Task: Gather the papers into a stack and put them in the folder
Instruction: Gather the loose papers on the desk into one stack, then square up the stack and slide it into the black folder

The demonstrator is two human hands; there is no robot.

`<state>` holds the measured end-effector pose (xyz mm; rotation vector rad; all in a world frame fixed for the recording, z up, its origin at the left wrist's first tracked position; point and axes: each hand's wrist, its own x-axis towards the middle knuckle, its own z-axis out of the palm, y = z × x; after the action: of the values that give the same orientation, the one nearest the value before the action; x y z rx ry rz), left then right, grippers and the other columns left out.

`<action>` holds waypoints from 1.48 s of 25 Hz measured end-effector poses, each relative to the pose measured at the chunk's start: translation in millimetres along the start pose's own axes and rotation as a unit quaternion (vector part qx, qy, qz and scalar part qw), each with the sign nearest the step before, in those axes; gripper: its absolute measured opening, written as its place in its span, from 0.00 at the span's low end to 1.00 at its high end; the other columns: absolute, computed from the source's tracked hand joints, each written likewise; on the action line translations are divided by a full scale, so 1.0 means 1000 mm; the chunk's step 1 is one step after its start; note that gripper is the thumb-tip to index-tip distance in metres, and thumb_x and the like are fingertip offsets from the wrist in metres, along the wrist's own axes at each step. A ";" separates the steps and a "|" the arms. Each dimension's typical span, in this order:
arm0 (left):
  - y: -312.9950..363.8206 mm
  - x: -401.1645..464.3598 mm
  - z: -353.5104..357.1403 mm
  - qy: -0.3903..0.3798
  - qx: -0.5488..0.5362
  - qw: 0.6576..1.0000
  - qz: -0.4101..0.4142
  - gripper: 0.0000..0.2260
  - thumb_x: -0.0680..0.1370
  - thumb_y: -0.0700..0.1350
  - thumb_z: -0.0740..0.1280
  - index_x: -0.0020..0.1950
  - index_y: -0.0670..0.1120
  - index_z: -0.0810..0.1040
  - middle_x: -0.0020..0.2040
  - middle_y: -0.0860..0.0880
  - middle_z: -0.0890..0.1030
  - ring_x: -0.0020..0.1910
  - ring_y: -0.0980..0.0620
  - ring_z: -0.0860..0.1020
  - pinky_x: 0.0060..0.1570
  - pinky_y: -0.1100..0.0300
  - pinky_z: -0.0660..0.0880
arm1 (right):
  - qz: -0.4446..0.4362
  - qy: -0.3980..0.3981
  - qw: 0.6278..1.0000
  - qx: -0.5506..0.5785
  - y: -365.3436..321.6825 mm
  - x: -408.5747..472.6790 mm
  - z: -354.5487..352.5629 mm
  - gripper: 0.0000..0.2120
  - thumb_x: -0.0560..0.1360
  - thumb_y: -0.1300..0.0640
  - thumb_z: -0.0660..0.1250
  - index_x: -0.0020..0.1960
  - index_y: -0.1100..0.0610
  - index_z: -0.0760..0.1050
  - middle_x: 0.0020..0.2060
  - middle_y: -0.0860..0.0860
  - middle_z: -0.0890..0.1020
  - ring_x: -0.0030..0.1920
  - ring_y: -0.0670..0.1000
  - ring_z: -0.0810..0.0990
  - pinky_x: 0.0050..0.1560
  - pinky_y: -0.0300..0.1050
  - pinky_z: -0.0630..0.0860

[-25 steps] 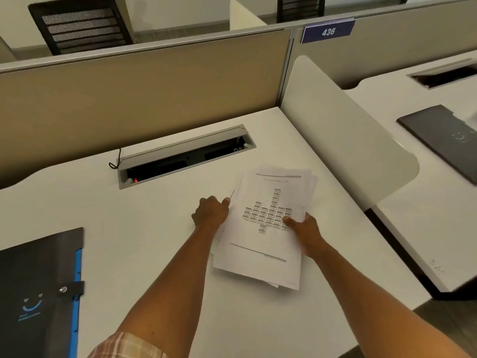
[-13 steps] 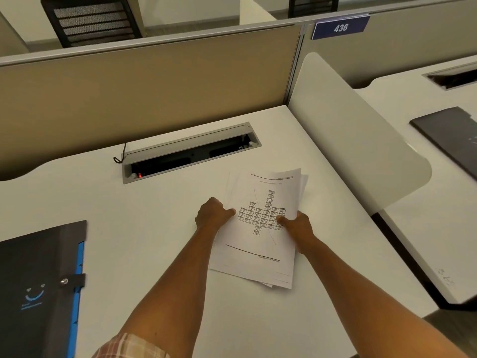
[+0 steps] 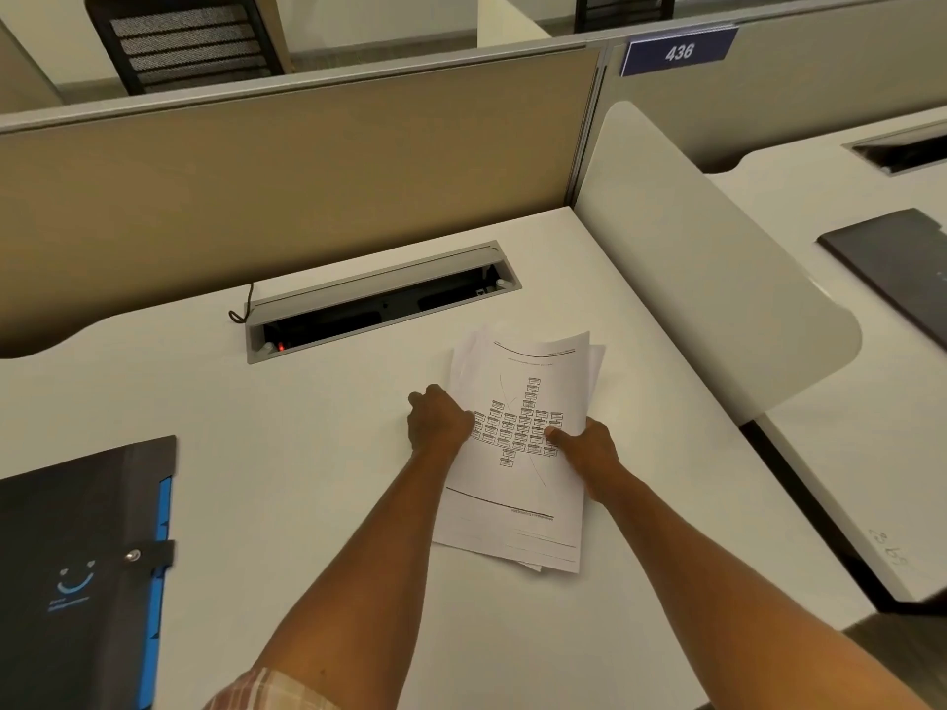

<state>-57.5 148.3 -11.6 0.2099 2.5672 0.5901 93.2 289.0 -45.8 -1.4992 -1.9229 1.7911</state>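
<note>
Both hands grip the papers (image 3: pixel 517 453) at mid-height. Left hand (image 3: pixel 439 422) is curled closed on the stack's left edge, thumb on top of the sheet, fingers tucked under or against the edge, can't tell which. Right hand (image 3: pixel 584 445) is closed on the right edge, thumb pressed on the printed top sheet, other fingers hidden below.

Papers form a rough stack, not squared: offset sheet edges peek out at the far right and at the near corner. Top sheet shows a diagram of small boxes and ruled lines, text too small to read. Stack's near end rests on the desk (image 3: pixel 307 453); far end looks slightly lifted, not sure.

Folder (image 3: pixel 77 571), dark with a blue edge, snap strap and smiley logo, lies flat at the desk's near-left, well apart from the papers.

Beyond the papers sits a cable tray (image 3: pixel 379 304), lid open, red light inside. Tan partition (image 3: pixel 307 171) behind, white divider (image 3: pixel 707 279) to the right, blue sign (image 3: pixel 679 52) reading 436. Another dark folder (image 3: pixel 891 263) on the neighbouring desk.
</note>
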 end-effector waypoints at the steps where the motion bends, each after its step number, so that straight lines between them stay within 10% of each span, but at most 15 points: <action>1: 0.004 -0.003 0.002 0.012 0.010 1.000 -0.008 0.24 0.73 0.49 0.72 0.65 0.41 0.70 0.63 0.40 0.71 0.61 0.38 0.75 0.59 0.48 0.73 | 0.001 0.000 1.000 0.000 0.000 0.000 0.001 0.17 0.73 0.58 0.74 0.60 0.59 0.78 0.52 0.58 0.85 0.45 0.57 0.83 0.47 0.47 0.79; 17: -0.013 0.009 0.005 -0.066 -0.110 0.991 -0.038 0.36 0.68 0.54 0.77 0.69 0.39 0.68 0.66 0.42 0.76 0.64 0.41 0.76 0.56 0.53 0.74 | -0.008 -0.009 1.000 -0.027 0.001 0.002 -0.001 0.17 0.73 0.57 0.73 0.61 0.59 0.78 0.53 0.59 0.85 0.49 0.59 0.84 0.53 0.53 0.80; 26: -0.042 -0.008 -0.039 -0.178 -0.343 0.918 0.084 0.22 0.68 0.47 0.79 0.60 0.46 0.81 0.53 0.47 0.86 0.46 0.48 0.85 0.42 0.57 0.82 | -0.075 0.055 0.994 -0.051 -0.008 -0.011 0.008 0.24 0.68 0.47 0.77 0.55 0.56 0.71 0.53 0.53 0.82 0.52 0.54 0.81 0.53 0.52 0.78; 33: -0.096 -0.028 -0.094 -0.119 -0.366 0.909 0.161 0.19 0.71 0.48 0.76 0.61 0.48 0.81 0.53 0.50 0.86 0.49 0.50 0.85 0.45 0.57 0.82 | -0.126 -0.184 0.961 0.163 -0.020 -0.041 0.048 0.23 0.70 0.56 0.77 0.64 0.57 0.77 0.58 0.55 0.84 0.57 0.57 0.84 0.59 0.57 0.79; 37: -0.136 -0.038 -0.118 -0.045 -0.403 0.901 0.156 0.19 0.71 0.47 0.76 0.61 0.48 0.80 0.53 0.51 0.86 0.49 0.51 0.85 0.42 0.62 0.80 | -0.139 -0.185 0.960 0.159 -0.039 -0.064 0.084 0.18 0.70 0.60 0.76 0.59 0.59 0.80 0.54 0.55 0.86 0.55 0.59 0.85 0.56 0.56 0.81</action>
<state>-88.2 -26.3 37.0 0.3418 1.9947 1.6492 48.2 193.7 -6.2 -0.7939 -1.7592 2.2215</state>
